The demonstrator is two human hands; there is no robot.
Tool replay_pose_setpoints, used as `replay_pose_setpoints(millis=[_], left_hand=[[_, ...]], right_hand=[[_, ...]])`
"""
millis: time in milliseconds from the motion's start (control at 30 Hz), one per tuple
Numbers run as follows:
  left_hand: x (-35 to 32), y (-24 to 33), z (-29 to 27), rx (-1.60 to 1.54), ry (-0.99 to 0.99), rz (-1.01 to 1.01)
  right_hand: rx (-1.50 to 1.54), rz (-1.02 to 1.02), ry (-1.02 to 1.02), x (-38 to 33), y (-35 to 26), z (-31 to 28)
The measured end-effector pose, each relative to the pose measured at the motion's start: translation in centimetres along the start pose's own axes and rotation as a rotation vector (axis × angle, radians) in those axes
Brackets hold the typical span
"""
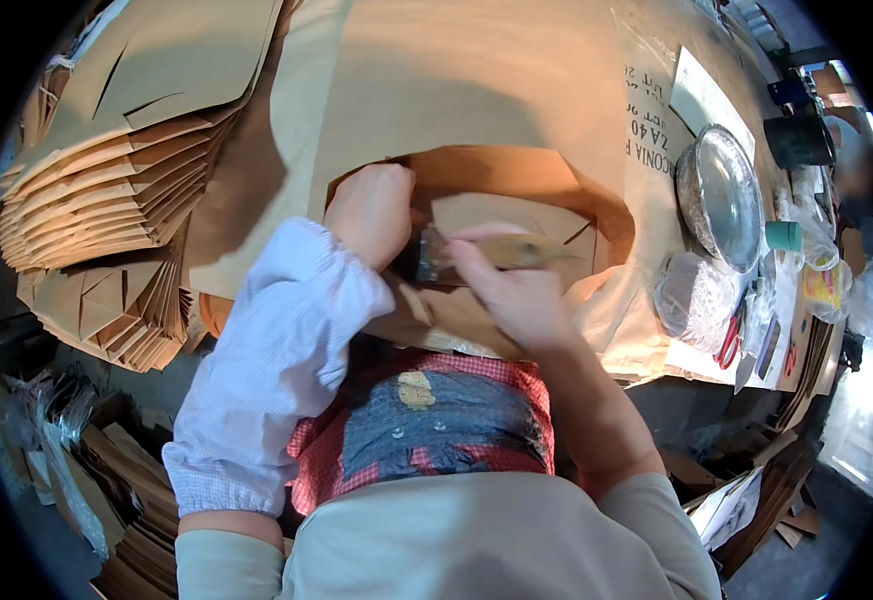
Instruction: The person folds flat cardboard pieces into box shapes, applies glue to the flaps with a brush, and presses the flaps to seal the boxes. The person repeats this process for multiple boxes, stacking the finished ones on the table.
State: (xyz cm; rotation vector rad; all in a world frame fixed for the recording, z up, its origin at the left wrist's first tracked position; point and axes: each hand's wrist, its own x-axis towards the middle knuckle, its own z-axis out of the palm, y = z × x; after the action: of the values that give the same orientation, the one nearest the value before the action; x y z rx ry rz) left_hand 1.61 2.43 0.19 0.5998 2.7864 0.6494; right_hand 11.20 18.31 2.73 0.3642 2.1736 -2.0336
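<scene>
Right hand (pixel 518 300) gripping the brush (pixel 516 250), left hand (pixel 372 212) curled at the bag (pixel 461 85), hold hidden from me—light, even strokes should best avoid wrinkles!

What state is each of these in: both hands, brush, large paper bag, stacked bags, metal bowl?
Left hand: curled at the bag's opening; fingertips hidden.
Right hand: closed around the brush.
Brush: held over the opening, blurred.
Large paper bag: lying down, mouth open.
Stacked bags: folded, layered.
Metal bowl: uncovered; contents unclear.
</scene>
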Motion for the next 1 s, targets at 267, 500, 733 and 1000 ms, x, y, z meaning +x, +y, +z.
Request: replay_pose_setpoints(millis=[267, 500, 733, 1000], left_hand=[[-0.2, 1.3, 0.6, 0.123, 0.095, 0.076], [-1.2, 3.8, 1.1, 0.482, 0.090, 0.229], [-1.3, 4.9, 1.8, 0.569, 0.063, 0.204], [-5.4, -4.9, 1.2, -0.545, 0.148, 0.170]], right_hand=[[-0.490, -0.114, 0.305, -2.5, 1.0, -8.1], [0.096, -0.158, 0.275, -2.8, -1.8, -9.9], [0.995, -0.364, 0.116, 6.1, 7.8, -7.0], [1.340, -0.152, -0.165, 6.4, 7.3, -5.6]])
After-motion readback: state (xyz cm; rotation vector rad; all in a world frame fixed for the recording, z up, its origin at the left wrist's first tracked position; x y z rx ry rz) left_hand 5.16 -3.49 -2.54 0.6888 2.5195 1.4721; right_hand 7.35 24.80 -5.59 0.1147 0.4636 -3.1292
